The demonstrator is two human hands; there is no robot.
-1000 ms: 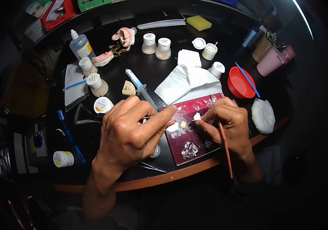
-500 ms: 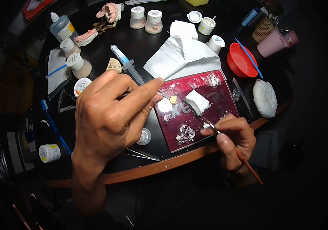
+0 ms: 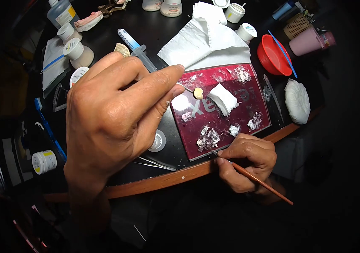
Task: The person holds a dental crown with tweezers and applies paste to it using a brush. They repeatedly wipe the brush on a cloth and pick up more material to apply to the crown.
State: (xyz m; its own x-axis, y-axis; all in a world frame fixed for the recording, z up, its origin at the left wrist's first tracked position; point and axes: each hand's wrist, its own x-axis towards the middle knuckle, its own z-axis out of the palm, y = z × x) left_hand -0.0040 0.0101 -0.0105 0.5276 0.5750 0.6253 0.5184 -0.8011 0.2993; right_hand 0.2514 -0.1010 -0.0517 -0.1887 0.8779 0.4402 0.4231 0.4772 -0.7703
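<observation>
Between thumb and forefinger, my left hand (image 3: 116,111) pinches a thin metal holder, mostly hidden by the fingers. At its end sits a small yellowish tooth crown (image 3: 198,93), above the dark red mixing slab (image 3: 247,116). My right hand (image 3: 249,162) grips a fine brush (image 3: 266,186) with a brown wooden handle. The brush tip is at the lower edge of a whitish-pink paste heap (image 3: 207,139) at the slab's front left. Smaller paste dabs (image 3: 234,130) lie to its right. A folded white tissue pad (image 3: 223,99) rests mid-slab, right of the crown.
Behind the slab lies a white cloth (image 3: 188,46). A red bowl (image 3: 272,57) with a blue stick stands right, near a round white pad (image 3: 297,102). A syringe (image 3: 131,42), jars (image 3: 78,53) and a blue toothbrush (image 3: 49,128) are left. Metal tweezers (image 3: 156,163) lie near the wooden edge.
My right hand has moved left and down, bringing the brush tip from beside the tissue pad to the front-left paste heap. The crown stays held by the tissue pad. The view has shifted slightly.
</observation>
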